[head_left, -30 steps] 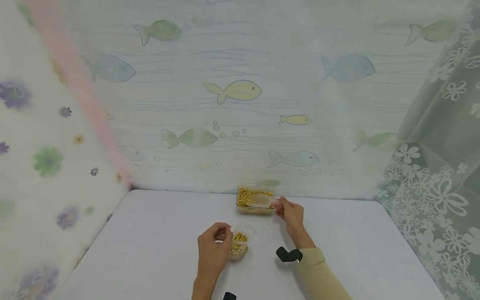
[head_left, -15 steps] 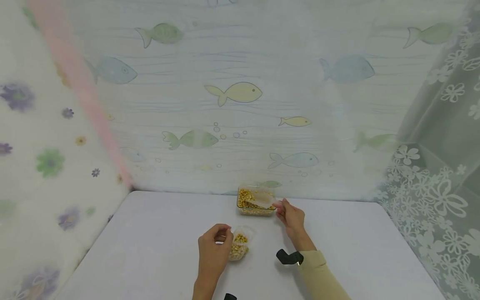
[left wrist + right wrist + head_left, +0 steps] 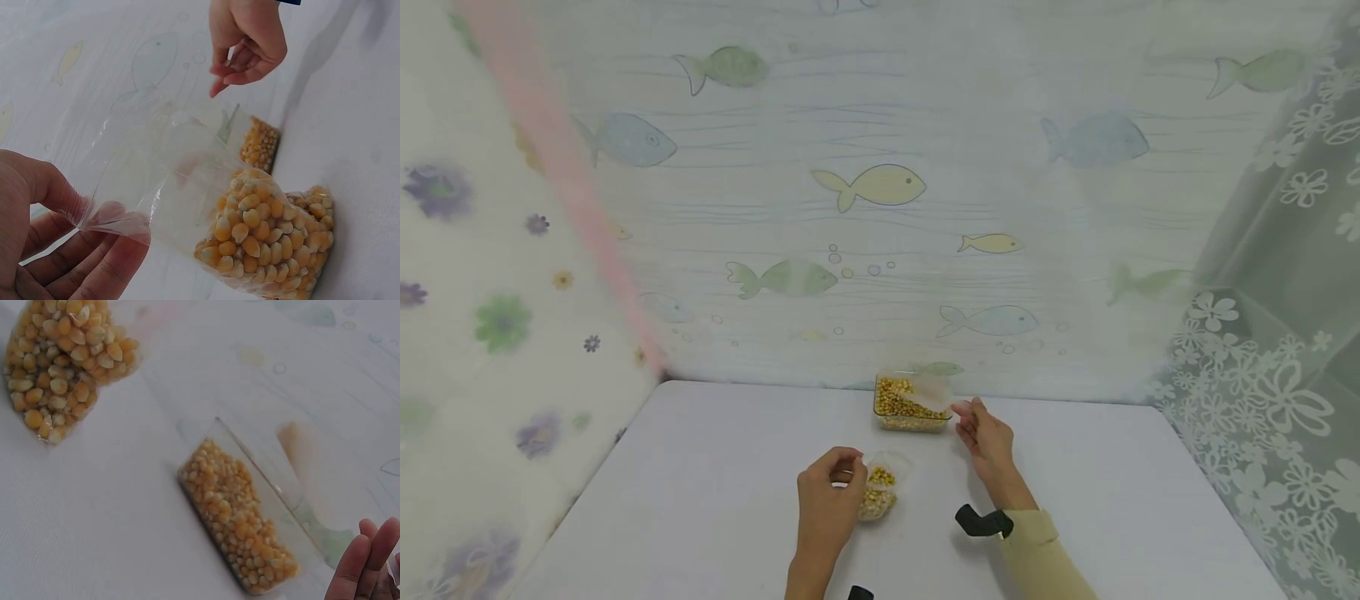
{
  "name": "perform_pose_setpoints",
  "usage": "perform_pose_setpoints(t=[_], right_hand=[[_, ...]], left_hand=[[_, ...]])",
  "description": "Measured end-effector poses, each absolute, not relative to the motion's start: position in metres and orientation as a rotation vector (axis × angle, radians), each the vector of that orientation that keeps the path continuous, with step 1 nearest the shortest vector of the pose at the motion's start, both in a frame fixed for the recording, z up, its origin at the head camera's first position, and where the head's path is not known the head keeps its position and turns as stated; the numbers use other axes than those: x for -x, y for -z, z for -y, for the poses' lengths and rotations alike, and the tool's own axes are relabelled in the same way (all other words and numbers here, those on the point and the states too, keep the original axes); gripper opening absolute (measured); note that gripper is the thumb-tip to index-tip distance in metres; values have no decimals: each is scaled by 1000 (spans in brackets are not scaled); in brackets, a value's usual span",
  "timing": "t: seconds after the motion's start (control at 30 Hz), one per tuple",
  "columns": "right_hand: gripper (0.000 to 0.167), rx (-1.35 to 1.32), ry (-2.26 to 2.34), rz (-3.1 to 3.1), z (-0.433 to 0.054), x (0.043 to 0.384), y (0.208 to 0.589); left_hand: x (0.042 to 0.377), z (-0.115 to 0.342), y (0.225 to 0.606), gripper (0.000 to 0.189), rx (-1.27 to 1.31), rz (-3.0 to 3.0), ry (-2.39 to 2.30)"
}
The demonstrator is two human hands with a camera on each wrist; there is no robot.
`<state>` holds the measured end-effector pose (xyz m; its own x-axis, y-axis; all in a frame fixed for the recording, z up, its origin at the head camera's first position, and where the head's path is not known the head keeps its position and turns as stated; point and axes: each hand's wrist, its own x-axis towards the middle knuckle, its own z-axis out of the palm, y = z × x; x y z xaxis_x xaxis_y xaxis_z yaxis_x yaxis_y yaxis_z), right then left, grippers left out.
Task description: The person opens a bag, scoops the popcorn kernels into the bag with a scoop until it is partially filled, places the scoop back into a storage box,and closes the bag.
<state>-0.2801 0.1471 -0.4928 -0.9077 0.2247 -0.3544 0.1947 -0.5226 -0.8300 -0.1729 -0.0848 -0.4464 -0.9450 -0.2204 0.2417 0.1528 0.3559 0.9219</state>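
Observation:
My left hand [image 3: 831, 496] pinches the top edge of a clear plastic bag [image 3: 262, 237] filled with corn kernels. The bag rests on the table, its mouth pulled up toward that hand in the left wrist view. My right hand [image 3: 988, 440] pinches the handle end of a pale translucent scoop [image 3: 928, 392]. The scoop is tilted above a rectangular glass container [image 3: 912, 423] of yellow corn kernels. Whether the scoop carries kernels cannot be made out. In the right wrist view, fingers [image 3: 359, 562] show beyond the container's far side.
A white table [image 3: 715, 475] carries the bag and the container, which stands at its back edge. Behind rises a curtain [image 3: 865, 275] printed with fish. Flowered cloth [image 3: 497, 325] hangs at left, white lace [image 3: 1262, 392] at right. A black wrist mount [image 3: 983, 522] sits on the right wrist.
My right hand has drawn slightly right and toward me, and the scoop has lifted and tilted out of the kernels. The left hand and the bag have stayed nearly still.

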Motion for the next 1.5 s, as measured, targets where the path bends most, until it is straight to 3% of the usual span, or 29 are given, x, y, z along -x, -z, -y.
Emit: perform_pose_setpoints(t=[1.5], right_hand=[[28,609,-2736,1527,-151,248,488]], left_hand=[[172,84,448,13,-45,2284,1587]])
